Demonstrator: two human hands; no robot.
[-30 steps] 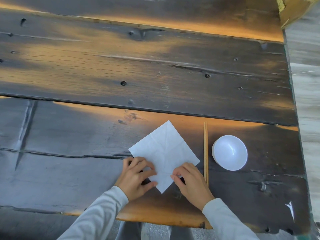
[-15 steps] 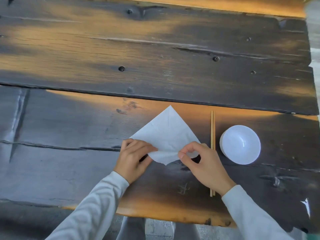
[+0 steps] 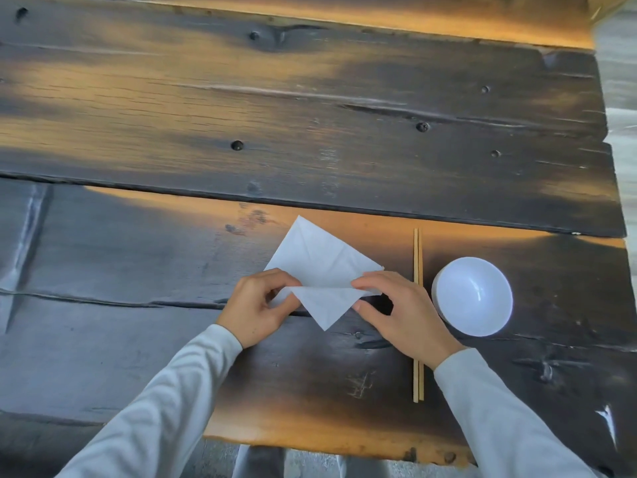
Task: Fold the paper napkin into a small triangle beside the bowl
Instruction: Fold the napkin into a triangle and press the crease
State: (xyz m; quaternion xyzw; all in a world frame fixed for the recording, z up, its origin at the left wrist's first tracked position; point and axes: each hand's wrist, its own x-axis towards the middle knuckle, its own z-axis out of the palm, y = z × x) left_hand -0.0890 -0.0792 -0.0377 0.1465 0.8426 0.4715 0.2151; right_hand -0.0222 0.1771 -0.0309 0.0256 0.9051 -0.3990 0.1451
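A white paper napkin [image 3: 319, 262] lies diamond-wise on the dark wooden table [image 3: 310, 132], left of the white bowl [image 3: 474, 296]. Its near half is raised off the wood, and its near corner hangs as a small downward point between my hands. My left hand [image 3: 256, 307] pinches the napkin's left corner. My right hand [image 3: 401, 310] pinches its right corner, just left of the chopsticks. Both hands hold the paper along a horizontal line across its middle.
A pair of wooden chopsticks [image 3: 417, 315] lies lengthwise between the napkin and the bowl, partly under my right wrist. The table's near edge [image 3: 327, 443] runs below my forearms. The table's right edge is close behind the bowl.
The napkin lay flat under my fingers a second ago. Both hands have since pinched its side corners and lifted the near half, so the near corner now hangs free.
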